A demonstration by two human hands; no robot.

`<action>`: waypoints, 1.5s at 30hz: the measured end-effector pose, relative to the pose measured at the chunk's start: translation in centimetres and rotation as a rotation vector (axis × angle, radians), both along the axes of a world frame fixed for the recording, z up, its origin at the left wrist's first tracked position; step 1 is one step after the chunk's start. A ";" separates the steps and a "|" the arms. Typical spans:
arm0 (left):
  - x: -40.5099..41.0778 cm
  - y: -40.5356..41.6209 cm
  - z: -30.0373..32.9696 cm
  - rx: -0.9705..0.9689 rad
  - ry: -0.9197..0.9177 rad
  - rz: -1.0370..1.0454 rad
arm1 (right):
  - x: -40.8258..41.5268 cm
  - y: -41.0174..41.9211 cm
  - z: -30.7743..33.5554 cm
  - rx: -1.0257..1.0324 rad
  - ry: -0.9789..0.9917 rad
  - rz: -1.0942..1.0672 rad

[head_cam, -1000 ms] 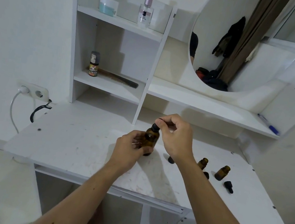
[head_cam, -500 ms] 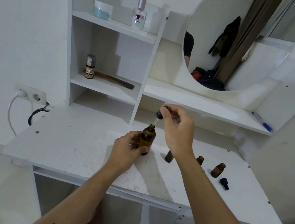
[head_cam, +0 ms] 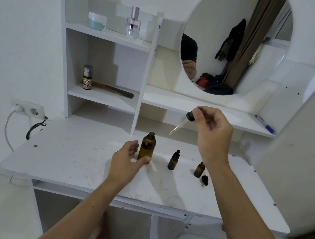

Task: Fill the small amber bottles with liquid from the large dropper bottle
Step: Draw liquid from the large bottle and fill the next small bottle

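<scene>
The large dropper bottle (head_cam: pixel 147 146) stands upright and uncapped on the white worktop (head_cam: pixel 73 159), in front of the shelf unit (head_cam: pixel 108 36). It is touched low on its right side by the thumb of the left hand (head_cam: pixel 127 161), whose fingers are loosely curled beside the bottle rather than wrapped around it. The dropper (head_cam: pixel 182 122) is held above and to the right of the bottle by the right hand (head_cam: pixel 212 132); its black bulb is pinched between thumb and fingertips, and its glass pipette is tilted down and to the left, its tip well clear of the bottle's mouth. Whether liquid is in the pipette cannot be told.

To the right of the large bottle, a small amber bottle with a black dropper cap (head_cam: pixel 173 160) stands upright. Further right, a second small amber bottle (head_cam: pixel 199 169) stands open, partly behind the right forearm, and a loose black cap (head_cam: pixel 205 180) lies just beside it on the worktop.

On the upper shelf a jar (head_cam: pixel 96 20) and a clear perfume bottle (head_cam: pixel 133 24) are seen; on the lower shelf, a small labelled bottle (head_cam: pixel 87 77) and a comb (head_cam: pixel 115 91). A round mirror (head_cam: pixel 235 40) is mounted behind the worktop, and a blue pen (head_cam: pixel 265 124) lies on the ledge beneath it.
</scene>
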State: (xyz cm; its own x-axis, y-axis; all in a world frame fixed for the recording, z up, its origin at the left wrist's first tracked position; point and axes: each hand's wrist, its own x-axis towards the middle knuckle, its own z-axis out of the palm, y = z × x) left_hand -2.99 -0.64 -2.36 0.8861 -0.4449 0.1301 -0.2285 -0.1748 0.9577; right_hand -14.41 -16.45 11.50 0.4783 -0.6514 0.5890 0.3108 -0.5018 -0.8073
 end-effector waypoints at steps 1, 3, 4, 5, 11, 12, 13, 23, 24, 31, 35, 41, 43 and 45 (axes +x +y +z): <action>-0.7 0.3 0.0 -0.006 0.008 0.034 | -0.7 -0.3 -0.3 0.000 0.009 -0.021; -3.0 0.6 -0.2 -0.001 0.001 0.067 | -2.0 -1.0 -1.0 0.023 0.024 -0.065; -4.3 0.6 -0.4 0.004 -0.004 0.061 | -2.8 -1.4 -1.4 0.037 0.030 -0.083; -5.6 0.5 -0.5 0.009 -0.001 0.041 | -3.5 -1.7 -1.9 0.049 0.043 -0.106; -9.7 -3.6 -0.8 0.033 -0.044 -0.169 | -7.2 -4.5 -4.4 0.121 0.114 -0.212; -10.0 -4.4 -0.8 0.042 -0.063 -0.201 | -7.7 -4.8 -4.6 0.128 0.116 -0.221; -10.2 -5.3 -0.8 0.052 -0.074 -0.235 | -8.2 -5.1 -4.8 0.124 0.113 -0.230; -9.2 -13.0 -0.9 0.090 -0.135 -0.330 | -8.4 -7.3 -5.6 0.108 0.127 -0.252; -9.0 -13.4 -0.9 0.083 -0.120 -0.323 | -8.3 -7.3 -5.6 0.108 0.129 -0.247; -8.3 -15.1 -1.1 0.049 -0.146 -0.284 | -8.0 -7.8 -6.5 0.074 0.173 -0.222; -7.9 -15.4 -1.6 0.024 -0.167 -0.283 | -7.5 -8.0 -7.4 0.062 0.215 -0.202; -7.7 -15.5 -2.0 0.008 -0.178 -0.291 | -6.8 -8.1 -8.4 0.029 0.265 -0.200; -7.7 -15.5 -2.1 0.011 -0.178 -0.290 | -6.6 -8.1 -8.4 0.025 0.283 -0.202; -7.7 -15.5 -2.1 0.013 -0.176 -0.289 | -6.5 -8.1 -8.2 0.002 0.297 -0.208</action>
State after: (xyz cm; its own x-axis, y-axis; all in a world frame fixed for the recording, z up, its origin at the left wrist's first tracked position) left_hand -10.67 -16.10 -4.41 0.6871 -0.6773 0.2628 -0.4323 -0.0904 0.8972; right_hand -20.95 -24.50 3.34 0.4859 -0.7537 0.4426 -0.0462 -0.5278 -0.8481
